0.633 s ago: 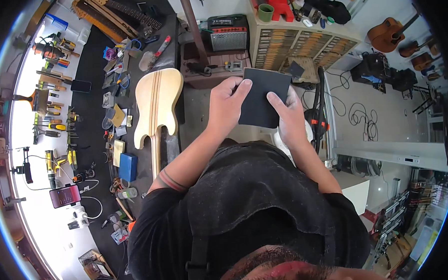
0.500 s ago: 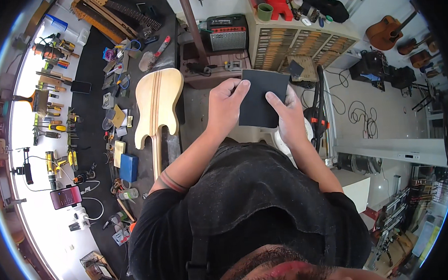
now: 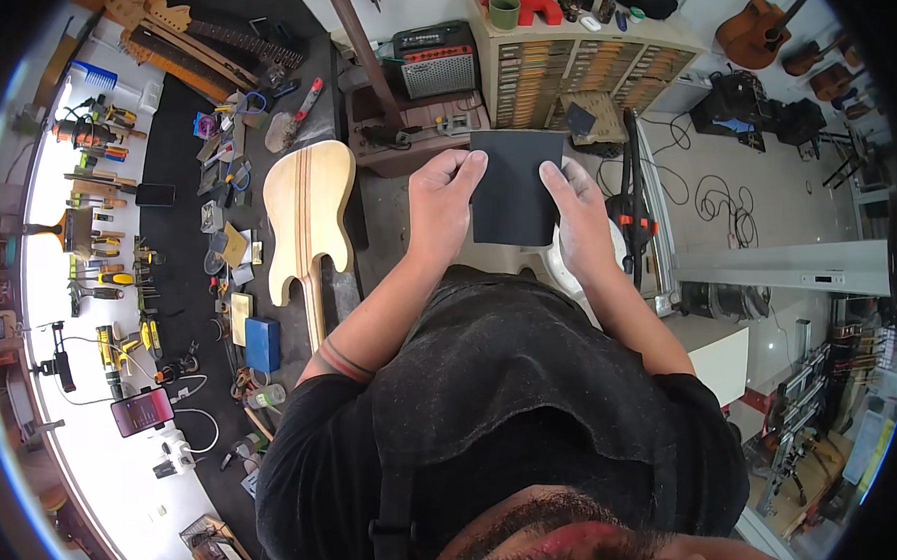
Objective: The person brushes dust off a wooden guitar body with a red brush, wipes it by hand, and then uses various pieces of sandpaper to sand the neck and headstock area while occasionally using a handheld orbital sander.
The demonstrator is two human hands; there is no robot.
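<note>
I hold a flat black sheet (image 3: pixel 514 185) in front of my chest with both hands. My left hand (image 3: pixel 442 205) grips its left edge, thumb on top near the upper corner. My right hand (image 3: pixel 576 219) grips the right edge, fingers spread over the sheet's lower right part. The sheet hangs above the floor, to the right of an unfinished pale wooden guitar body (image 3: pixel 308 208) that lies on the dark workbench (image 3: pixel 177 142) at my left.
Several hand tools, a blue box (image 3: pixel 262 345) and a phone (image 3: pixel 141 411) lie on the bench. A small amplifier (image 3: pixel 437 60) and a drawer cabinet (image 3: pixel 569 70) stand ahead. Guitars (image 3: pixel 758 28) and cables (image 3: pixel 710 193) are on the floor at right.
The black sheet has straightened slightly and my two hands have shifted a little along its edges; both still hold it.
</note>
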